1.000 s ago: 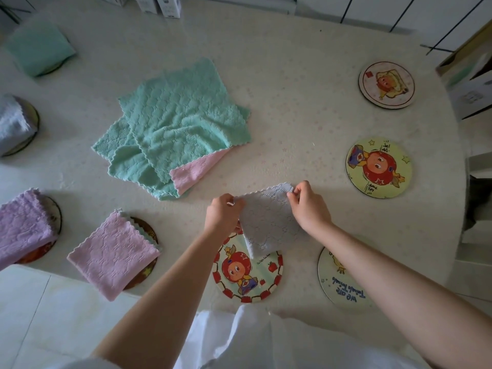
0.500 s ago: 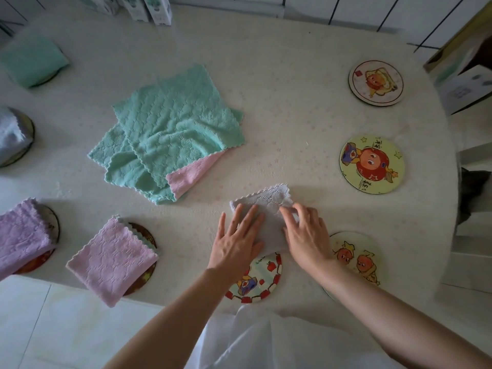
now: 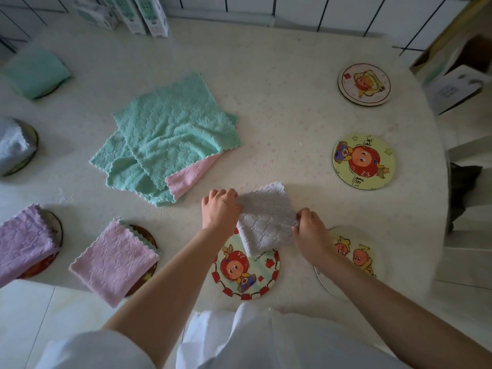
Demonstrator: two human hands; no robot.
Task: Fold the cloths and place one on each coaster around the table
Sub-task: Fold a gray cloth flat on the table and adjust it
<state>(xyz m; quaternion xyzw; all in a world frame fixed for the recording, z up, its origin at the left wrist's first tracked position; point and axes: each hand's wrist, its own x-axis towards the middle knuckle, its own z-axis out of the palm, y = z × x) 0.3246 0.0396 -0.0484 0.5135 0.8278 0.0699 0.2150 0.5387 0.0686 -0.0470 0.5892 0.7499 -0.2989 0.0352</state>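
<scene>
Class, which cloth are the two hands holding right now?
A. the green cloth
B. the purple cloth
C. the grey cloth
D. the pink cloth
C: the left hand and right hand each pinch an edge of the grey cloth, above the red-rimmed coaster.

I think this is a home, round dining table [image 3: 266, 75], cartoon coasters [image 3: 363, 161] set out for places, white wall tiles [image 3: 332, 12], boxes [image 3: 149, 14] behind

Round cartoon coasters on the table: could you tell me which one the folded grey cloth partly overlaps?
The red-bordered coaster nearest the person; the grey cloth covers its upper edge, unlike the bare ones.
</scene>
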